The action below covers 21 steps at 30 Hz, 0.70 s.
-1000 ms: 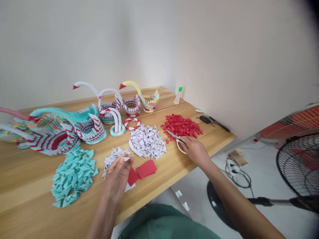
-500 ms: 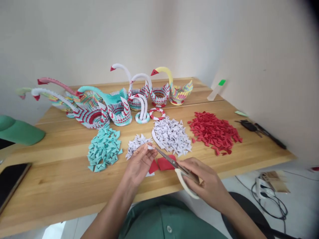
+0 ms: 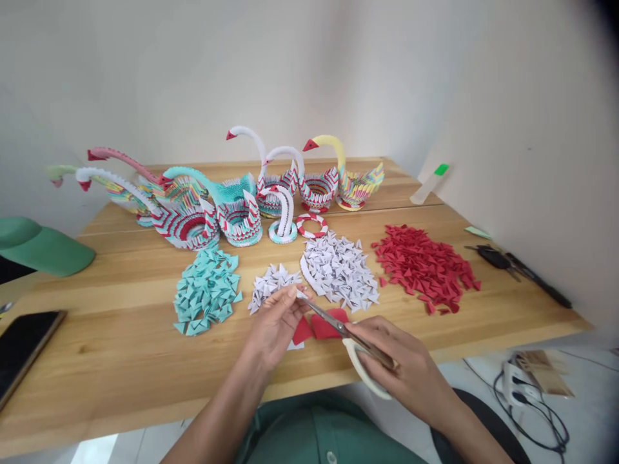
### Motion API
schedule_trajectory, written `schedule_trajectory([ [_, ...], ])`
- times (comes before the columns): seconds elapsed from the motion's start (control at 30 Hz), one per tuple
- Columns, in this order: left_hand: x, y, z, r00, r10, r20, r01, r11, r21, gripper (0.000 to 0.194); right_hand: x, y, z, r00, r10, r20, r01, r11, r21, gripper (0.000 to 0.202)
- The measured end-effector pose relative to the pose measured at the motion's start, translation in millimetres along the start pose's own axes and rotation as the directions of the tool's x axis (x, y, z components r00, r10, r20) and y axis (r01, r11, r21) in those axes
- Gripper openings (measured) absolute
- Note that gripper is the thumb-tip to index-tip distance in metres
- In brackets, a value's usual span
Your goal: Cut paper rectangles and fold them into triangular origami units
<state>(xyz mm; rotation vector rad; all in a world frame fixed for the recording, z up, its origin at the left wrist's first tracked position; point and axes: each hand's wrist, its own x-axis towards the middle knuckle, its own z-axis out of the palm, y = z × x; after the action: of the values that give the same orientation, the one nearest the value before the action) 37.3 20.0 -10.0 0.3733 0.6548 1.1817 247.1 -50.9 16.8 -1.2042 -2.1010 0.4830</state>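
My left hand (image 3: 279, 322) pinches a small white folded paper piece (image 3: 300, 294) between thumb and fingers above the table. In my right hand (image 3: 399, 361) is a pair of scissors (image 3: 338, 324) with cream handles, its blades pointing up and left. The blade tips meet the paper piece at my left fingertips; whether they are cutting it I cannot tell. Below the blades lie red paper pieces (image 3: 329, 324) and a white scrap (image 3: 296, 346). Just beyond my left hand is a small pile of white folded paper triangles (image 3: 273, 281).
Teal triangles (image 3: 207, 293), a larger white pile (image 3: 341, 267) and red triangles (image 3: 423, 264) lie across the table. Several paper swans (image 3: 186, 225) stand behind, with a red-and-white paper ring (image 3: 312, 225). A phone (image 3: 29, 345) and green bottle (image 3: 46, 248) are left; keys (image 3: 493, 256) right.
The whole view has shifted slightly, so the table's things appear a little further right. The scissor tips and the white paper piece remain together, with the piece turned somewhat between my left fingers.
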Motion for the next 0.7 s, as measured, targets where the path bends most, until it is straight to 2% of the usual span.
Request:
schedule_trajectory([
  [0.13, -2, 0, -2.6, 0.994, 0.109, -0.031, -0.103, 0.983, 0.153, 0.023, -1, -1, -2, 1.0, -0.002, -0.002, 0.002, 0.999, -0.043, 0.036],
  [0.27, -3, -3, -6.7, 0.985, 0.161, -0.06, -0.128, 0.921, 0.368, 0.023, -3, -4, 0, 0.998, -0.054, -0.042, 0.046, 0.985, -0.165, 0.038],
  [0.33, -3, -4, -7.7, 0.983, 0.172, -0.062, -0.133, 0.906, 0.401, 0.024, -4, -6, 2, 0.996, -0.067, -0.062, 0.054, 0.981, -0.185, 0.038],
  [0.43, -2, -3, -6.0, 0.985, 0.161, -0.056, -0.13, 0.92, 0.37, 0.024, -2, -8, 3, 0.998, 0.051, -0.022, -0.051, 0.998, -0.039, 0.035],
  [0.5, -1, 0, -3.3, 0.989, 0.136, -0.056, -0.114, 0.949, 0.292, 0.023, 1, -7, 0, 0.979, 0.187, 0.082, -0.194, 0.976, 0.093, 0.031],
  [0.57, -1, 4, -0.9, 0.994, 0.094, -0.062, -0.083, 0.982, 0.169, 0.023, 2, -6, -6, 0.944, 0.273, 0.182, -0.306, 0.933, 0.189, 0.029],
  [0.7, 0, 8, -0.1, 0.999, 0.003, -0.042, -0.001, 1.0, 0.031, 0.025, 2, -2, -15, 0.921, 0.295, 0.253, -0.363, 0.885, 0.292, 0.03],
])
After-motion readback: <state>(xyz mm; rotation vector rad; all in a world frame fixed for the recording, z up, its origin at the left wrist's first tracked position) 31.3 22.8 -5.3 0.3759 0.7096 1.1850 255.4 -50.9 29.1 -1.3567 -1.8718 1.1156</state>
